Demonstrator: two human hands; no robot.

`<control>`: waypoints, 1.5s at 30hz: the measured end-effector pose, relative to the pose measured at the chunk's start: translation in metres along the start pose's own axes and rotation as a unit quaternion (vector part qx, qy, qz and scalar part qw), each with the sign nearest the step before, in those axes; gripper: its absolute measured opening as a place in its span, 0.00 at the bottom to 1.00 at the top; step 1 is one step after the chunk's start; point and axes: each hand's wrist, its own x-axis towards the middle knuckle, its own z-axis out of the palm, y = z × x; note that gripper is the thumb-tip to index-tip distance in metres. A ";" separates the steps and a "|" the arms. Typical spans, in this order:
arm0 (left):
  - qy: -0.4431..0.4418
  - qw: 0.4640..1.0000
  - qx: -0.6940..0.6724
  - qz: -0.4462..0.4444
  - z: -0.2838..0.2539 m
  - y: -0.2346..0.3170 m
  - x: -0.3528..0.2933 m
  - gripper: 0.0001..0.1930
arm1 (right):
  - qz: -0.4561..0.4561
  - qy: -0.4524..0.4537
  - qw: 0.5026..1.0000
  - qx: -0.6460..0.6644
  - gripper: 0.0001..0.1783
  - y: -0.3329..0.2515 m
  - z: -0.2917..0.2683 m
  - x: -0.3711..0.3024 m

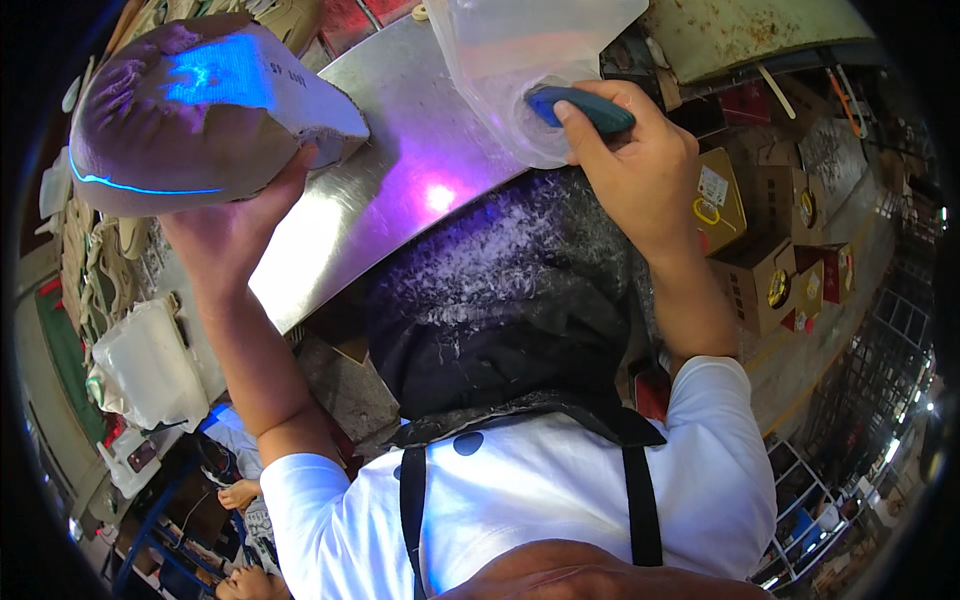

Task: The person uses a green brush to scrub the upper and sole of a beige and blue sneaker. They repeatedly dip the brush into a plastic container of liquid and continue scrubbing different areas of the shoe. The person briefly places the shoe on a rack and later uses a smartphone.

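My left hand [235, 215] is wrapped round the underside of a grey-brown shoe upper [180, 140] stretched over a last, raised above the left of the metal table. Blue light falls on its pale bottom and draws a bright line along its side. My right hand [645, 150] pinches a flat dark blue-green tool [590, 110], perhaps a brush handle. The tool's far end reaches into the cut-open translucent plastic jug [475, 60], which has whitish residue round its inside; the tip's contact there is hidden.
The shiny metal table [345, 225] slants across the front. Shoes [90, 270] line the left side, near a translucent plastic container [155, 365]. Cardboard boxes [750, 290] and a gold tin [722, 200] stand at right. Another person's hand [238, 494] shows at lower left.
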 end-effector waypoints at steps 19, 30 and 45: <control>-0.047 0.996 0.075 0.003 -0.009 -0.006 -0.023 0.31 | 0.137 -0.065 0.980 0.128 0.11 0.008 -0.033 0.002; -0.086 0.934 0.269 0.217 -0.004 -0.002 -0.037 0.31 | 0.121 -0.169 0.949 0.236 0.14 0.036 -0.037 0.009; 0.145 0.826 -0.442 -0.319 0.017 0.033 -0.171 0.52 | 0.342 -0.126 0.728 0.581 0.19 0.013 -0.011 -0.069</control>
